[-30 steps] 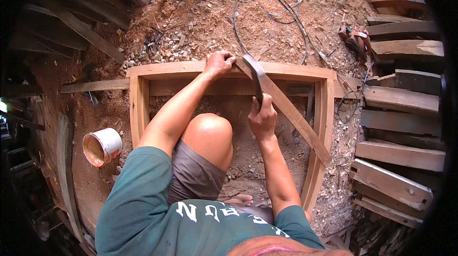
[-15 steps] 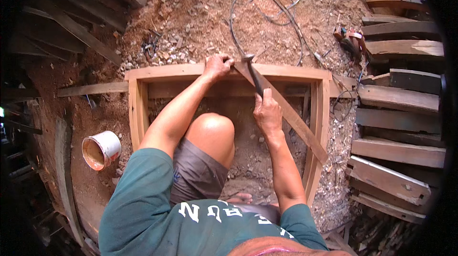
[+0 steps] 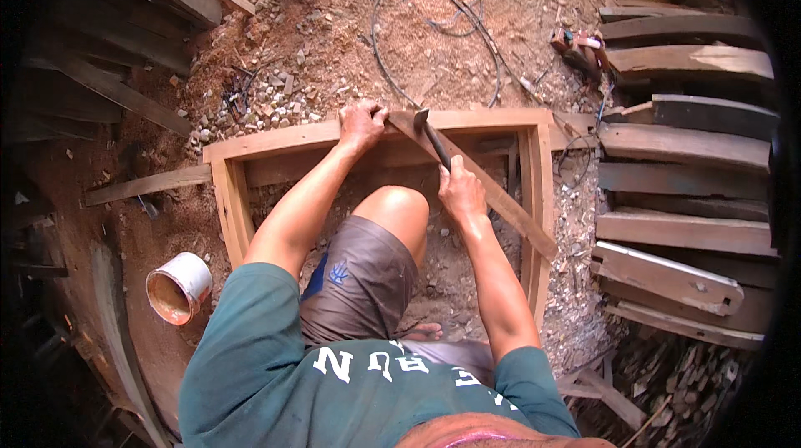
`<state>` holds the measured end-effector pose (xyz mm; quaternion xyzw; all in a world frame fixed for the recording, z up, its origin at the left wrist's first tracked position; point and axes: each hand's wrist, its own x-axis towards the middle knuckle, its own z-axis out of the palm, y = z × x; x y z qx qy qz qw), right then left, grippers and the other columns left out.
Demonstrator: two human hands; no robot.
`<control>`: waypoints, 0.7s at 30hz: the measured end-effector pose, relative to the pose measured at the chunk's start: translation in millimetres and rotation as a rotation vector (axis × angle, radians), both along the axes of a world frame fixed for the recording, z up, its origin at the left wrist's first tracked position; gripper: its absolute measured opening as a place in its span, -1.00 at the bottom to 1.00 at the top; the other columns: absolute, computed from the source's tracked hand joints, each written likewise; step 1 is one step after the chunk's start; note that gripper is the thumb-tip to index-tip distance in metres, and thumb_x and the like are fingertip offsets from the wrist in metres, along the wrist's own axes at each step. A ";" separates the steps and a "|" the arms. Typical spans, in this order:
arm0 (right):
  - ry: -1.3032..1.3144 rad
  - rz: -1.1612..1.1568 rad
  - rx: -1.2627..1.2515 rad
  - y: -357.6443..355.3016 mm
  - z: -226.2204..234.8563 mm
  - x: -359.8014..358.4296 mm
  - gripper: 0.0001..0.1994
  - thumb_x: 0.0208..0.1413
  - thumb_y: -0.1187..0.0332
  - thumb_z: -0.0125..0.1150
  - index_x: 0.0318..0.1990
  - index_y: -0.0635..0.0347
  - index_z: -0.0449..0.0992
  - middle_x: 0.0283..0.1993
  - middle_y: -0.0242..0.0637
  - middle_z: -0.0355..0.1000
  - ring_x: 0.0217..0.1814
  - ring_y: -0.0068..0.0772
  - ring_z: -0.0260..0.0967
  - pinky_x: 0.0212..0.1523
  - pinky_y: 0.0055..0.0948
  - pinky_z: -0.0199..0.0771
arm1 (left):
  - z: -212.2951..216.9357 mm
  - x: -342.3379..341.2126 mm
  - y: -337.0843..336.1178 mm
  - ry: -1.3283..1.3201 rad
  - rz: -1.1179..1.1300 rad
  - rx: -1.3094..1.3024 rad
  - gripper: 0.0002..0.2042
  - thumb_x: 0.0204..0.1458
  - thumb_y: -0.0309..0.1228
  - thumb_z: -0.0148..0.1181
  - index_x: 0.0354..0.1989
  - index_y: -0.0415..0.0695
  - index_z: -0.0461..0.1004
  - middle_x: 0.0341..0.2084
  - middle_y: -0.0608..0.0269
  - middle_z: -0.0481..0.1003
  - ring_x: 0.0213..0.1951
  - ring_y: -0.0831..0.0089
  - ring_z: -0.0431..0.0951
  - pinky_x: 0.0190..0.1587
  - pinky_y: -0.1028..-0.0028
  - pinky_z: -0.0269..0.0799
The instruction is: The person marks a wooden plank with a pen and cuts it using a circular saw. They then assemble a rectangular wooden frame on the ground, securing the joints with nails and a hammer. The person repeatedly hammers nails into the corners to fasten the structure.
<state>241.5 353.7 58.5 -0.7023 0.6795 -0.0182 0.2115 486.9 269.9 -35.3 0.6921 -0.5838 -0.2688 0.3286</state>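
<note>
A rectangular wooden frame (image 3: 292,135) lies in front of me, with a brown wooden strip (image 3: 505,204) set slantwise across its far right corner. The strip's upper end rests on the far beam, its lower end on the right side. My left hand (image 3: 363,125) is closed at the far beam, right beside the strip's upper end; what its fingers hold, if anything, is hidden. In my right hand (image 3: 462,189) is a hammer (image 3: 435,146), gripped by its dark handle. The hammer's head is over the strip near its upper end; whether they touch I cannot tell.
To the left stands a whitish bucket (image 3: 179,288). Stacked boards (image 3: 684,233) line the right side, with a red-and-dark power tool (image 3: 581,54) near them. Cables (image 3: 467,18) snake over the littered ground beyond the frame. More planks (image 3: 125,98) lean at the far left.
The view has shifted, so the frame appears slightly farther left. The hammer's head has turned and sits a little farther from my left hand. My left hand stays by the strip's end.
</note>
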 end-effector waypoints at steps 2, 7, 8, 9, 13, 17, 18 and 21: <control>-0.099 0.036 -0.071 4.4 17.6 7.0 -0.75 0.34 0.21 0.10 -0.13 0.20 0.28 -0.35 0.20 0.55 -0.26 0.40 0.52 -0.32 0.28 0.50 | -7.8 4.2 5.1 -0.047 0.011 -0.027 -0.84 0.07 -0.30 0.33 -0.37 -0.13 0.67 -0.45 0.01 0.64 -0.35 0.15 0.68 -0.20 0.19 0.53; 0.040 -0.024 0.050 -2.4 3.3 -0.8 -0.75 0.32 0.22 0.12 -0.11 0.23 0.29 -0.31 0.27 0.54 -0.24 0.41 0.52 -0.29 0.29 0.50 | 5.5 -5.7 -3.5 -0.011 -0.020 -0.001 -0.84 0.08 -0.32 0.30 -0.33 -0.13 0.69 -0.43 0.00 0.64 -0.33 0.12 0.68 -0.15 0.20 0.53; 0.054 0.017 0.060 -9.4 25.2 5.8 -0.72 0.33 0.20 0.11 -0.11 0.26 0.33 -0.30 0.29 0.54 -0.21 0.40 0.53 -0.22 0.29 0.50 | 3.7 -1.8 -1.4 -0.024 -0.022 -0.003 -0.84 0.08 -0.32 0.30 -0.33 -0.13 0.69 -0.43 0.00 0.64 -0.33 0.12 0.68 -0.15 0.20 0.52; 0.058 0.021 0.075 -19.9 46.3 10.2 -0.71 0.33 0.18 0.09 -0.12 0.28 0.34 -0.29 0.29 0.54 -0.19 0.40 0.52 -0.19 0.28 0.50 | 2.1 1.2 -2.6 -0.036 -0.026 -0.006 -0.84 0.08 -0.33 0.30 -0.33 -0.14 0.69 -0.43 0.00 0.64 -0.33 0.12 0.68 -0.15 0.21 0.52; 0.113 -0.014 0.205 -20.6 105.6 7.1 -0.66 0.35 0.13 0.05 -0.11 0.31 0.41 -0.23 0.28 0.55 -0.09 0.36 0.53 -0.06 0.20 0.51 | -4.5 4.5 1.6 0.008 -0.006 -0.049 -0.84 0.07 -0.32 0.32 -0.38 -0.16 0.69 -0.43 0.06 0.65 -0.33 0.17 0.67 -0.12 0.19 0.49; 0.275 -0.030 0.320 -18.1 120.0 -13.0 -0.67 0.34 0.15 0.07 -0.10 0.32 0.44 -0.17 0.24 0.57 -0.05 0.28 0.56 -0.01 0.15 0.54 | -2.7 -0.2 3.8 0.001 -0.004 -0.010 -0.84 0.08 -0.36 0.32 -0.22 -0.13 0.62 -0.33 0.14 0.65 -0.21 0.19 0.65 0.05 0.16 0.37; 0.294 -0.030 0.338 -18.9 120.0 -16.7 -0.67 0.33 0.16 0.08 -0.11 0.32 0.44 -0.17 0.23 0.58 -0.05 0.27 0.56 -0.01 0.14 0.54 | -2.1 -4.8 4.0 -0.004 0.025 -0.018 -0.82 0.08 -0.37 0.32 -0.16 -0.12 0.58 -0.30 0.15 0.65 -0.17 0.18 0.64 0.09 0.15 0.33; 0.336 0.002 0.364 -26.3 114.2 -19.1 -0.69 0.32 0.18 0.09 -0.10 0.31 0.48 -0.16 0.17 0.60 -0.05 0.20 0.59 0.00 0.06 0.58 | 6.9 -6.4 3.7 0.012 0.028 0.038 -0.69 0.08 -0.41 0.32 0.00 -0.08 0.45 -0.27 0.18 0.61 -0.12 0.13 0.60 0.17 0.13 0.24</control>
